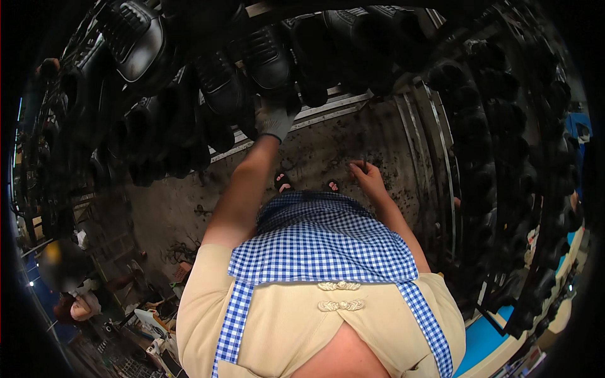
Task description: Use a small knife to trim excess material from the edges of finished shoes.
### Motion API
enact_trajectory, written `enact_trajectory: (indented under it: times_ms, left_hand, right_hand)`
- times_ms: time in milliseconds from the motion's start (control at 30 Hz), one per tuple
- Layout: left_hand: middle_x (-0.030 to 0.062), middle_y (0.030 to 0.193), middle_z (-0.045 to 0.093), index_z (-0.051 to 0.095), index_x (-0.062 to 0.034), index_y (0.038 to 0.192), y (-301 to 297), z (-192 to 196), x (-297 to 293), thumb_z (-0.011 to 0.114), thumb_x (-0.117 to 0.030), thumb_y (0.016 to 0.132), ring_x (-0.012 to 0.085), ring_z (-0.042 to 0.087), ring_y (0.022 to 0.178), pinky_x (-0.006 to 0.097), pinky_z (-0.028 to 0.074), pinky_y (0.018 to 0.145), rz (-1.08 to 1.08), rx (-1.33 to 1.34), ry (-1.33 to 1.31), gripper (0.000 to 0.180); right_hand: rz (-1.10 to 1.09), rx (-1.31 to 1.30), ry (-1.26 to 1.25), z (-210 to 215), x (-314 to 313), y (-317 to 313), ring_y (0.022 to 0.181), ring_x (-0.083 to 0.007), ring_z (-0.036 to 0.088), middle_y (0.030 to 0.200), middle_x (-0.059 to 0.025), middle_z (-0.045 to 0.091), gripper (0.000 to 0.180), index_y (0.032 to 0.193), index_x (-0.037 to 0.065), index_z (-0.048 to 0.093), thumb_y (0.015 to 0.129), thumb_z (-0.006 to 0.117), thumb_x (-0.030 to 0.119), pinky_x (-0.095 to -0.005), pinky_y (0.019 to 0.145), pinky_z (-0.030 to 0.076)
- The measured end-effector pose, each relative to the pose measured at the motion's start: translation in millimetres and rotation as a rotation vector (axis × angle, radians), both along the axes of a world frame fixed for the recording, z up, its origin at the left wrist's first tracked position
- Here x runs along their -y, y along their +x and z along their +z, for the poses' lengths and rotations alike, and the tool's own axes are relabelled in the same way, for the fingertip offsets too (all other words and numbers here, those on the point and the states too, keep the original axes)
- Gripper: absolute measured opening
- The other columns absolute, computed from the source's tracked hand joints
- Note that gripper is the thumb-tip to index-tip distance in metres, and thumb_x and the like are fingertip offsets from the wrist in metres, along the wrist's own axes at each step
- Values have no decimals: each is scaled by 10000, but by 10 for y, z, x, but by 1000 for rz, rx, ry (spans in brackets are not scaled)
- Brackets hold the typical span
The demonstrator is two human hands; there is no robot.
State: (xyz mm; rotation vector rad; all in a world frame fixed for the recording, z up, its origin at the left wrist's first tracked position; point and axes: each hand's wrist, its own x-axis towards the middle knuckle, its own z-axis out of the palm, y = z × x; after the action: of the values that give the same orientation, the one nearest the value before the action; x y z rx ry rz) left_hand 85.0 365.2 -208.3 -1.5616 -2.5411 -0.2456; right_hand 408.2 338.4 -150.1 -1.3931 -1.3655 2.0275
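Observation:
My left hand (275,118), in a pale grey glove, reaches up to the front of a rack of black shoes. It is right below the toe of a black lace-up shoe (268,63), and its fingers are lost in the dark among the shoes. Another black shoe (220,88) hangs just left of it. My bare right hand (370,179) is held low before my apron, over the floor. Its thumb and fingers are closed around a small, thin, dark thing (364,166), too small to name.
More black shoes (135,47) fill the rack ahead and to the left. At my right stands another tall rack (482,126) of dark shoes, with metal rails (435,120). The stained floor (321,148) lies between. Behind on the left, a person (84,307) is near cluttered things.

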Motion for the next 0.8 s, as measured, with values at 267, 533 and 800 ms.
enact_trajectory:
  times_ms: [267,533,800]
  left_hand:
    - [110,1012,688,636,6,1157,819,2072,460,474,-353,972,249,638,1034,302,474,930,-168,924,-216,436]
    - [107,1100,656,569,16,1227,1176,2534,862,560,-315,940,231,636,988,331,487,914,140,2282,323,438]
    - [71,972,659,590,-27,1186,1287,2833,1026,586,-139,938,113,616,846,263,516,755,-376,1567,196,272]
  right_hand:
    - [36,-59,338,356,-101,-128,821,-108,595,966,-43,630,622,1343,12,487,806,765,159,-267,737,490]
    - [111,-469,492,1357,-181,-213,903,-120,602,1093,-68,627,749,1425,34,400,766,756,17,-273,812,499]
    - [274,-195,1323,2115,-407,-84,664,-87,638,786,-48,627,400,1108,25,684,721,775,-19,-190,557,530]
